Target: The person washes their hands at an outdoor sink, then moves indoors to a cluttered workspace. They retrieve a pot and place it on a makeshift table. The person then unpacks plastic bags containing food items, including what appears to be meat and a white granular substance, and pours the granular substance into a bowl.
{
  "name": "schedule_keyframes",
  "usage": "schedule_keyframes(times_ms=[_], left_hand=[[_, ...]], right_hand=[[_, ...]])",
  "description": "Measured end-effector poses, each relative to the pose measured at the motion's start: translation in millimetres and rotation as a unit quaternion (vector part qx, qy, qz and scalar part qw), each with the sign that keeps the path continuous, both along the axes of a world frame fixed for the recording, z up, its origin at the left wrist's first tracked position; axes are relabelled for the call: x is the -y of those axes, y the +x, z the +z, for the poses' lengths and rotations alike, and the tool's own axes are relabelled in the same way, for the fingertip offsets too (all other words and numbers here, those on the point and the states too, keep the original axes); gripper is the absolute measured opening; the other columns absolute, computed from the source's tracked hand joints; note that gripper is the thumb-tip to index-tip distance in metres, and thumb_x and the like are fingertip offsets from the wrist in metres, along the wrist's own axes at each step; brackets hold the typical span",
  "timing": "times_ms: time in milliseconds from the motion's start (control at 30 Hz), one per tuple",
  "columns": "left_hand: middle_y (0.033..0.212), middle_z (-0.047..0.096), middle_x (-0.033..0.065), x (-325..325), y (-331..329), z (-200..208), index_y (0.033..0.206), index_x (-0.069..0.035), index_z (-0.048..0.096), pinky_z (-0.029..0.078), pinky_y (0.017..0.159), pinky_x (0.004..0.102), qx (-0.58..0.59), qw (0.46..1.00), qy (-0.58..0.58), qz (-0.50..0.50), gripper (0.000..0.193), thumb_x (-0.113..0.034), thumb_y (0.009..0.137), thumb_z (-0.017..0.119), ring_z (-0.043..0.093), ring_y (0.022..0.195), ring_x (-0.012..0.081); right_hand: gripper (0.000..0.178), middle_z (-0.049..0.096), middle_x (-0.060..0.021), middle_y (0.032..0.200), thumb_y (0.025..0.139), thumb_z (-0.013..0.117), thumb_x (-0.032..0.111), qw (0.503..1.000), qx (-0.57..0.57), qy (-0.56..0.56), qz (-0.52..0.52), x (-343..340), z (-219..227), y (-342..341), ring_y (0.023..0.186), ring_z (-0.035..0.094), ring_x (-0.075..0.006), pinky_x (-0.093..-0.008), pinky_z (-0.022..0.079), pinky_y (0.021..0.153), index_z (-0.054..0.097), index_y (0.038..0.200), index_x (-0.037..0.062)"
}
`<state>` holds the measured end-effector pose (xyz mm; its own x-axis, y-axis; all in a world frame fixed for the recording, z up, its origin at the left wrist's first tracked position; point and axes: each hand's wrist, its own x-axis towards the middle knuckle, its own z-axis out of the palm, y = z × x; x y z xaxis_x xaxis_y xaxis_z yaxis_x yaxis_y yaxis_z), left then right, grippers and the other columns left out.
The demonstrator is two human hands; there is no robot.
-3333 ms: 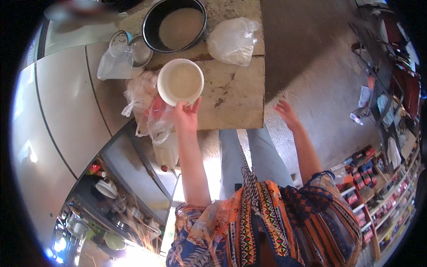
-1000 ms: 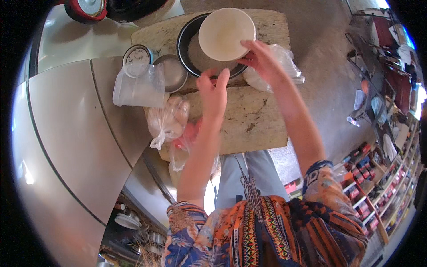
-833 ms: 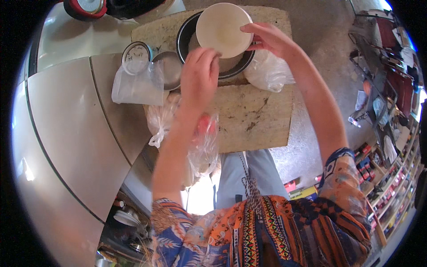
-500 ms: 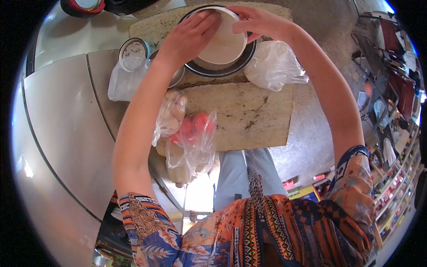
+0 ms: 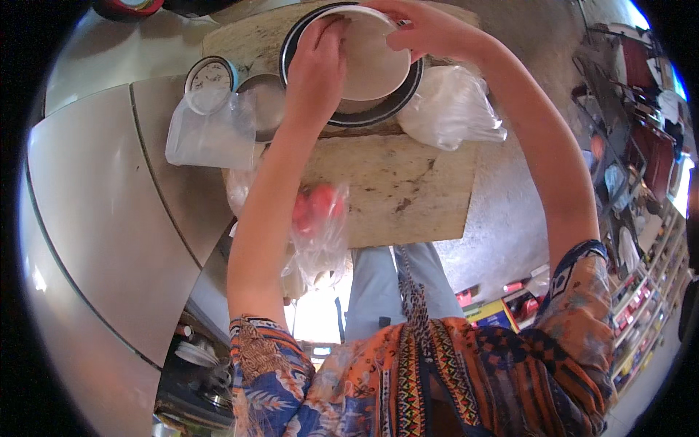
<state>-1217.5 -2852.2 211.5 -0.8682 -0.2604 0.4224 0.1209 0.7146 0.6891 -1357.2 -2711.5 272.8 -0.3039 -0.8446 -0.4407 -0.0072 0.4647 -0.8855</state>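
A round white bowl (image 5: pixel 375 62) is tilted inside a dark-rimmed basin (image 5: pixel 357 119) at the far side of the worn board. My right hand (image 5: pixel 426 30) grips the bowl's far right rim, with the thumb on the inside. At its left side, my left hand (image 5: pixel 324 54) lies over the rim with fingers bent against the inner wall; its thumb is hidden. Right of the basin sits a knotted white plastic bag (image 5: pixel 453 108). A metal bowl (image 5: pixel 263 102) stands left of the basin, partly behind a clear plastic container (image 5: pixel 207 132).
The worn wooden board (image 5: pixel 397 189) carries a clear bag of red produce (image 5: pixel 319 207) at its near left. A round tin (image 5: pixel 211 74) stands at the left. A pale metallic cabinet (image 5: pixel 95 197) borders the left side; shelves (image 5: pixel 644 291) line the far right.
My left hand has moved from the bowl's inner middle toward its left rim, and its fingers are more bent. My left forearm has swung right, now covering much of another clear bag.
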Motion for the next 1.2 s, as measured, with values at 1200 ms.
schedule_keyframes(times_ms=[1200], left_hand=[[0.104, 0.055, 0.0168, 38.9, -0.2, -4.6, 0.100, -0.002, 0.056, 0.043, 0.086, 0.0412, -0.013, 0.992, -0.124, 0.035, 0.025, -0.007, 0.077, 0.049, 0.052, 0.099, 0.0348]], right_hand=[[0.046, 0.059, -0.0187, 0.108, 0.080, 0.047, 0.011, 0.958, -0.283, 0.040, 0.022, 51.9, 4.0, 24.7, 0.101, 0.057, -0.0271, -0.0353, 0.044, 0.087, 0.045, 0.126, 0.0050]])
